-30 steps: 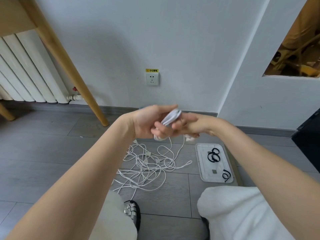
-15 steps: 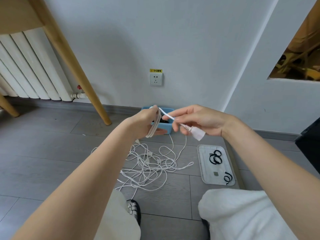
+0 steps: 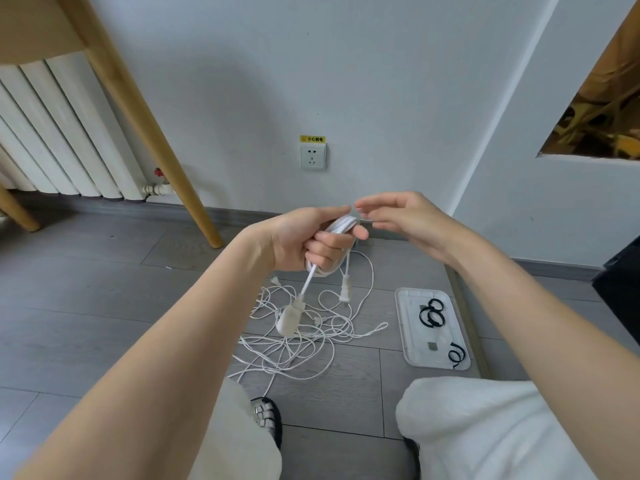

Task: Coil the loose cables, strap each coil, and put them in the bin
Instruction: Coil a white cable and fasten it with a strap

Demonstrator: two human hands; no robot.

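My left hand [image 3: 311,237] grips a coil of white cable [image 3: 341,226], held above the floor. Two plug ends hang from the coil, a large one [image 3: 289,318] and a small one [image 3: 345,292]. My right hand [image 3: 401,216] hovers just right of the coil with its fingers relaxed and holds nothing. A tangle of loose white cables [image 3: 304,337] lies on the grey floor below my hands. The blue bin is hidden behind my hands. A white tray [image 3: 405,327] to the right holds black straps [image 3: 433,313].
A wooden table leg [image 3: 156,140] slants down to the floor at the left, in front of a white radiator [image 3: 52,140]. A wall socket [image 3: 312,156] sits above my hands. My knees and one sandal [image 3: 265,417] fill the bottom of the view.
My right hand has let go of the plug end, which now dangles below the coil. My left hand has closed fully around the coil and both hands have come together in front of the bin.
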